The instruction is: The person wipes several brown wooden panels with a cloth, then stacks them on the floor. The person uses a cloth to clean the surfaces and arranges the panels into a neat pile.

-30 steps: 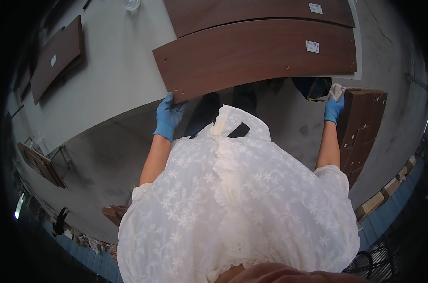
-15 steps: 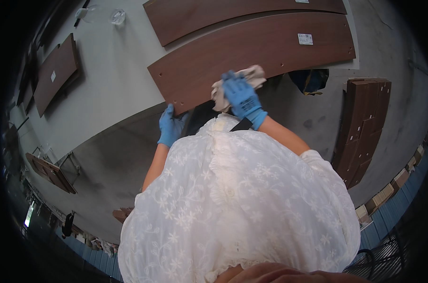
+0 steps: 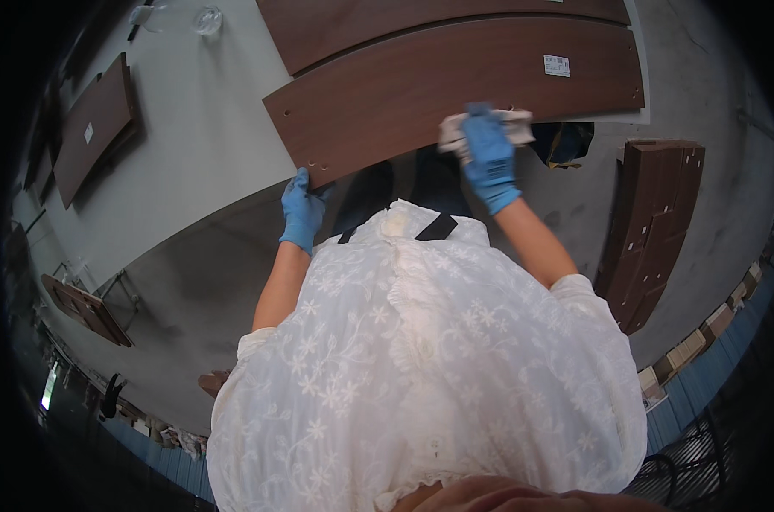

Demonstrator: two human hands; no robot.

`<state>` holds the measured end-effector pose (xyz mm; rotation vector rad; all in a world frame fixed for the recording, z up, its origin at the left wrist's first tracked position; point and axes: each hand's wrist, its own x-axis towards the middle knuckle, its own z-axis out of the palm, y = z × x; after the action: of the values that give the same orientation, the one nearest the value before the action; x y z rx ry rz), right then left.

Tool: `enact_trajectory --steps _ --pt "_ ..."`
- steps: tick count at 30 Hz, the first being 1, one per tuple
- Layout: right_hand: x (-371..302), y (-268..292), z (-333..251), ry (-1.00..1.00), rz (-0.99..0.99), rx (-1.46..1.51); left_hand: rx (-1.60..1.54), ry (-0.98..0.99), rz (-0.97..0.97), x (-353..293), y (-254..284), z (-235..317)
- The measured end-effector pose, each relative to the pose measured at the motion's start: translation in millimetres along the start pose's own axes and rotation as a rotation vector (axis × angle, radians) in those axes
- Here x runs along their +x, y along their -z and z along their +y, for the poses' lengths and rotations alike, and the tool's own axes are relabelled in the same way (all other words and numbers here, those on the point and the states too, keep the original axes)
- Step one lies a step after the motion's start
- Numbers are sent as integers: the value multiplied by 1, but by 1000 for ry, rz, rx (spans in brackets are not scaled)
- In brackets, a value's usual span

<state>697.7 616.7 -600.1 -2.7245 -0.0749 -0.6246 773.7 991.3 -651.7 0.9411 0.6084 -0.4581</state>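
Observation:
A long brown wooden panel (image 3: 387, 94) with small holes and a white label lies across the light table in front of me. My right hand (image 3: 492, 158), in a blue glove, is closed on a beige cloth (image 3: 515, 128) at the panel's near edge, right of its middle. The fingers are slightly smeared by motion. At the panel's near left corner, my left hand (image 3: 302, 213), gloved in blue too, grips the edge with the fingertips on top; the thumb is partly hidden.
Beyond lies a second brown panel (image 3: 438, 19). More panels (image 3: 92, 128) rest on the light table (image 3: 207, 145) at left, near a clear plastic bottle (image 3: 207, 20). A stack of brown panels (image 3: 651, 230) stands on the floor at right. A dark bag (image 3: 566, 143) is under the table's edge.
My right hand has slid the cloth to the right along the panel's near edge. My left hand stays at the near left corner, with only a slight shift.

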Motion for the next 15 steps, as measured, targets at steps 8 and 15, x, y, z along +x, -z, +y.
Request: enact_trajectory --steps 8,15 --pt "17 -28 -23 251 -164 19 35 33 67 -5 -21 1" --pt "1 90 217 -857 494 153 145 -17 -27 -22 -38 0"
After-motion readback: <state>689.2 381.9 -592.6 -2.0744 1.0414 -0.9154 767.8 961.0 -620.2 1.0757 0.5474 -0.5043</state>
